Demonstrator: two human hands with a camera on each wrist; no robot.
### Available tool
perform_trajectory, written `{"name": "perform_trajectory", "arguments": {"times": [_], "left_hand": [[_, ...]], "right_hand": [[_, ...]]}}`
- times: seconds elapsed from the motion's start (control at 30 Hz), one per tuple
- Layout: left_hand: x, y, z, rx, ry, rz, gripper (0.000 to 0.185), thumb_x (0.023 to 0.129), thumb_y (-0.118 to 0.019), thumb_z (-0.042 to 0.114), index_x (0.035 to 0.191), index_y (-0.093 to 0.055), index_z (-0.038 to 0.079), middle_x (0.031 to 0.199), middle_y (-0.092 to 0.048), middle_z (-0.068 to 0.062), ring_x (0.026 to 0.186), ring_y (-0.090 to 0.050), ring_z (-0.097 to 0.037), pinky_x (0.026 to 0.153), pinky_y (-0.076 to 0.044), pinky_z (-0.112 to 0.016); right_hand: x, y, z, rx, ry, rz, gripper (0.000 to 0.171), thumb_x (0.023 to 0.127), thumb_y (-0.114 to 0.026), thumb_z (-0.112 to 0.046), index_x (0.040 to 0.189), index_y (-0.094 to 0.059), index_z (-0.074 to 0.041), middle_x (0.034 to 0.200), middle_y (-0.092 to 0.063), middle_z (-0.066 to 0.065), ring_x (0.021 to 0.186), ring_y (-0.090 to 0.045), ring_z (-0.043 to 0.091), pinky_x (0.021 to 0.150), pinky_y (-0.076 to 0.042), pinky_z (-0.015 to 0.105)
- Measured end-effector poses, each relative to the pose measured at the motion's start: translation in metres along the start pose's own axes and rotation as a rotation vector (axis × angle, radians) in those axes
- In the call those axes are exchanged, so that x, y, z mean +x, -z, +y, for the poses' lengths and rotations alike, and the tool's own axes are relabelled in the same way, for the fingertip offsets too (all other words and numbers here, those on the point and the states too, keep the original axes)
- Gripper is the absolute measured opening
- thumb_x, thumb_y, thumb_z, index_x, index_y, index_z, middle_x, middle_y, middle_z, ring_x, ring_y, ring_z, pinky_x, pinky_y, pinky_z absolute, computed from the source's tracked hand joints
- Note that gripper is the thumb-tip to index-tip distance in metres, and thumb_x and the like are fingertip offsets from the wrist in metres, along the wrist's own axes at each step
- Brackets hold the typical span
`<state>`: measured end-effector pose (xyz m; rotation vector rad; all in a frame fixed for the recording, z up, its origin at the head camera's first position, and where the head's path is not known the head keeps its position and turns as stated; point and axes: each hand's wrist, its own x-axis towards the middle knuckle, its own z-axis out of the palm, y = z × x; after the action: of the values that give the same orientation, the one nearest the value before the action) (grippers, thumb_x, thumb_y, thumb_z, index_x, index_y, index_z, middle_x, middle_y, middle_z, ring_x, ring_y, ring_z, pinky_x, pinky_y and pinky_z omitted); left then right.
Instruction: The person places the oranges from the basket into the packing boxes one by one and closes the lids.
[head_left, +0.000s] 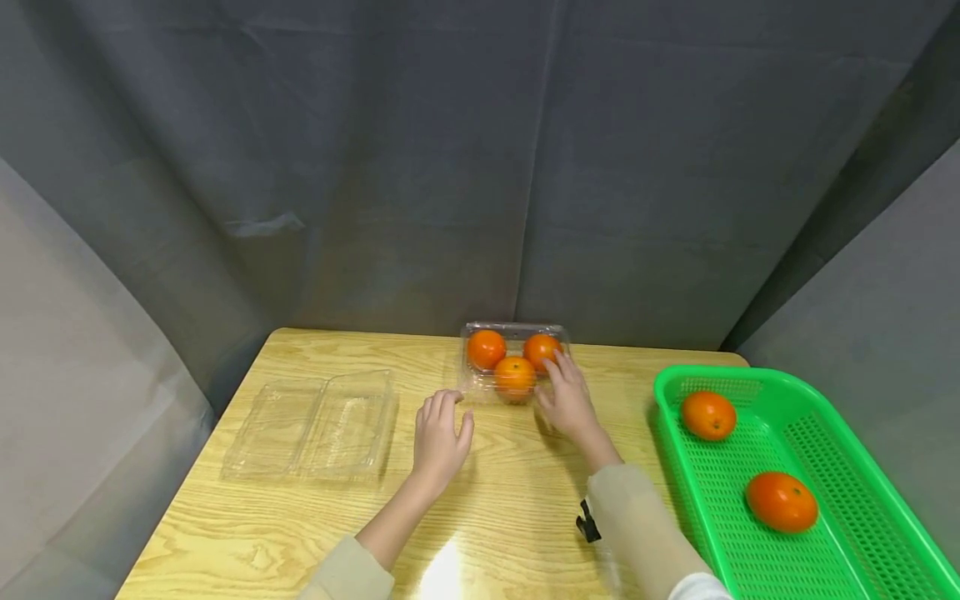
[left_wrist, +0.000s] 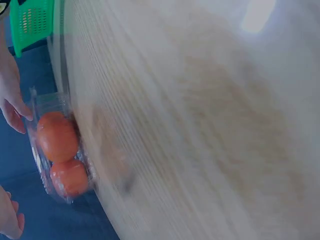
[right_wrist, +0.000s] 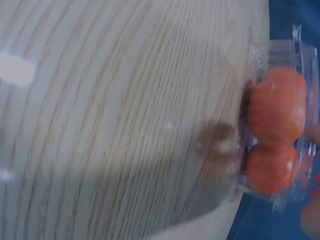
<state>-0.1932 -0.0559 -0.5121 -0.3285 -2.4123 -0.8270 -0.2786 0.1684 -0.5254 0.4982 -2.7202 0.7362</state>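
Note:
A clear plastic clamshell box (head_left: pixel 472 387) stands at the back of the table with three oranges (head_left: pixel 514 377) in it. My right hand (head_left: pixel 567 398) is at the box's right side, its fingertips over the right-hand orange (head_left: pixel 542 350). In the right wrist view, its fingers (right_wrist: pixel 312 134) lie against or very near the box's edge; firm contact cannot be made out. My left hand (head_left: pixel 440 437) hovers in front of the box's left corner, fingers loosely bent, holding nothing. Part of it (left_wrist: pixel 9 220) shows in the left wrist view, apart from the box.
On the left of the table lies another clear clamshell box (head_left: pixel 311 425), unfolded. A green plastic basket (head_left: pixel 678 467) stands at the right, with two oranges (head_left: pixel 782 502) inside. Grey cloth (head_left: pixel 420 167) hangs behind the table's back edge.

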Motion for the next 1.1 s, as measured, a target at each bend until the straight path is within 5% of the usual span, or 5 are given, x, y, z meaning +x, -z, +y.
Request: {"name": "perform_trajectory", "arguments": {"times": [0.17, 0.43, 0.7, 1.1], "left_hand": [[-0.013, 0.023, -0.004, -0.029, 0.003, 0.113, 0.022, 0.082, -0.057, 0.011, 0.101, -0.054, 0.001, 0.097, -0.055, -0.008, 0.090, -0.050, -0.022, 0.078, -0.041, -0.037], [-0.032, 0.053, -0.027, -0.026, 0.050, 0.233, 0.022, 0.080, -0.058, 0.008, 0.100, -0.053, -0.003, 0.096, -0.055, -0.013, 0.088, -0.048, -0.027, 0.075, -0.038, -0.040], [-0.050, 0.071, -0.056, -0.020, 0.206, 0.319, 0.026, 0.079, -0.057, 0.005, 0.101, -0.051, -0.007, 0.098, -0.052, -0.017, 0.088, -0.043, -0.030, 0.077, -0.031, -0.040], [-0.073, 0.090, -0.084, -0.032, 0.507, 0.473, 0.029, 0.079, -0.057, 0.004, 0.105, -0.047, -0.007, 0.100, -0.046, -0.021, 0.093, -0.037, -0.035, 0.082, -0.025, -0.051]], "right_hand": [[0.002, -0.001, -0.018, 0.022, 0.071, 0.072, 0.047, 0.079, -0.065, -0.010, 0.122, -0.050, 0.001, 0.134, -0.039, 0.023, 0.124, -0.035, 0.041, 0.099, -0.027, 0.058], [0.006, -0.008, -0.053, 0.084, 0.131, 0.059, 0.040, 0.082, -0.062, -0.010, 0.121, -0.051, -0.003, 0.127, -0.045, 0.019, 0.120, -0.039, 0.034, 0.099, -0.032, 0.051], [0.007, -0.026, -0.089, 0.123, 0.192, 0.058, 0.038, 0.083, -0.060, -0.008, 0.120, -0.053, -0.005, 0.120, -0.049, 0.011, 0.111, -0.047, 0.028, 0.095, -0.038, 0.044], [0.006, -0.052, -0.131, 0.158, 0.195, -0.073, 0.037, 0.087, -0.057, -0.014, 0.123, -0.049, -0.010, 0.116, -0.048, 0.006, 0.111, -0.047, 0.021, 0.093, -0.041, 0.035]]}}
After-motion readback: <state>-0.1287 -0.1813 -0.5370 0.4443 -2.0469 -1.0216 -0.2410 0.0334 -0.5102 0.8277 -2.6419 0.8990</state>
